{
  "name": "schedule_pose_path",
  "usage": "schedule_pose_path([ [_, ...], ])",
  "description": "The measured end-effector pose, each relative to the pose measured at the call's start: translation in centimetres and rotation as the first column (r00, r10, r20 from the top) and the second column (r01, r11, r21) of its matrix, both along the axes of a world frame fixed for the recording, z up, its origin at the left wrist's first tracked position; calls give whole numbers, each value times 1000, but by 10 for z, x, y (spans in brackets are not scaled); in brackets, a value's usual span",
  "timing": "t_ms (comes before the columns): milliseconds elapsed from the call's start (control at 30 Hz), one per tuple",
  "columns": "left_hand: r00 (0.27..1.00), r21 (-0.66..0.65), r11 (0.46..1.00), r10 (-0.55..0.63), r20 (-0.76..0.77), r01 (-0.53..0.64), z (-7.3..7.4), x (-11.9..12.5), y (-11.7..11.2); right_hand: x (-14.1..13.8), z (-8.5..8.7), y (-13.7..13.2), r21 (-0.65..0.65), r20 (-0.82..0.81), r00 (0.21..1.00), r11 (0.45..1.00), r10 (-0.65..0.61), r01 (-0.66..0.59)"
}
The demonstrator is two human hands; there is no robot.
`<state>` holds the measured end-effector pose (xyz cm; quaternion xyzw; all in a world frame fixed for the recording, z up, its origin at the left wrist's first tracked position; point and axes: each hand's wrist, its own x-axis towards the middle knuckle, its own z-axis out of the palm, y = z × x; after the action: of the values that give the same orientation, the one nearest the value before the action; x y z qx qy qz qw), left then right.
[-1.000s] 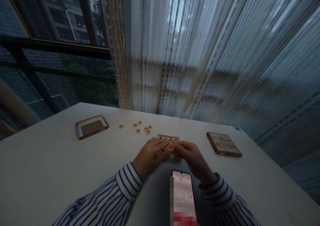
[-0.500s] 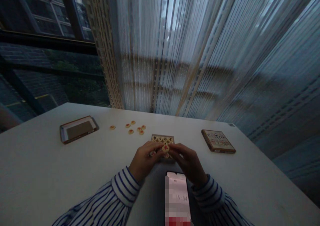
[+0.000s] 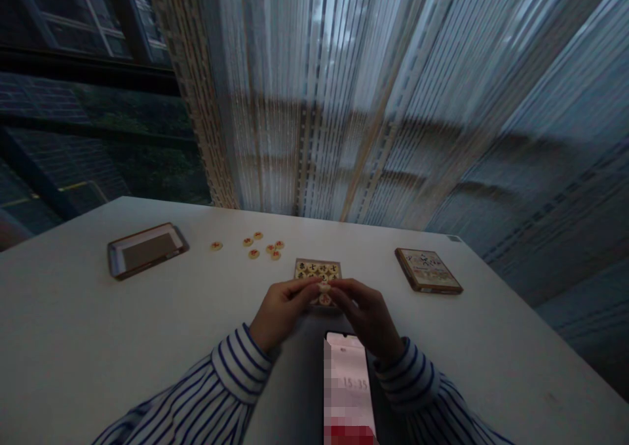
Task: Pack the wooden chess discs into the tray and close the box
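Observation:
Just over a small box of Chinese chess pieces [image 3: 317,264], my left hand [image 3: 282,306] and my right hand [image 3: 368,314] meet at the fingertips. Between them they pinch one round, pale xiangqi piece [image 3: 324,288], now tilted so its character hardly shows. Rows of pieces with black characters fill the far part of the box. Nearer me a piece with a red character [image 3: 325,299] shows below my fingers. My hands cover the middle and left of the box.
Several loose red-marked pieces [image 3: 254,253] lie beyond my left hand, one piece [image 3: 217,246] apart from them. An open, shallow tray [image 3: 116,276] stands at the left. A flat printed box [image 3: 428,271] sits at the right. A lit phone [image 3: 346,366] lies between my forearms.
The piece in my fingers has tipped from showing its red character to nearly edge-on. My hands stay over the box, fingertips closer together. The view has shifted slightly.

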<state>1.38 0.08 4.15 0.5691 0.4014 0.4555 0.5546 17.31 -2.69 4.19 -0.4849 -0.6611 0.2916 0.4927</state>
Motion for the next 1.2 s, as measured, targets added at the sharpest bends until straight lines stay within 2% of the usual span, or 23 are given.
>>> schedule_pose_path([
  [167, 992, -51, 998, -29, 124, 35, -4, 1, 1, 3, 0, 0, 162, 101, 995, 987, 7, -23],
  [267, 994, -42, 999, -26, 105, 31, -4, 1, 1, 4, 1, 0, 237, 164, 986, 971, -3, -37],
  [433, 994, -66, 998, 11, 110, -4, -1, 0, 0, 6, 1, 0, 302, 254, 966, 953, -42, -38],
  [600, 983, -115, 993, -6, 184, 28, -5, 1, 1, 6, -2, 0, 343, 308, 949, 938, -60, -52],
  [733, 987, -125, 992, 5, 160, 15, -6, 1, 1, 4, -3, 0, 376, 360, 926, 926, -115, -31],
  [933, 985, -133, 991, 15, 170, 8, -6, 2, 1, 4, -4, 1, 448, 488, 847, 893, -211, -36],
  [1067, 991, -127, 992, 14, 131, 3, -5, 3, 0, 4, -3, 2, 494, 506, 824, 869, -254, -35],
  [1200, 995, -39, 995, 98, 29, -97, -5, 1, 2, 8, -4, 4, 516, 525, 800, 856, -292, -26],
])
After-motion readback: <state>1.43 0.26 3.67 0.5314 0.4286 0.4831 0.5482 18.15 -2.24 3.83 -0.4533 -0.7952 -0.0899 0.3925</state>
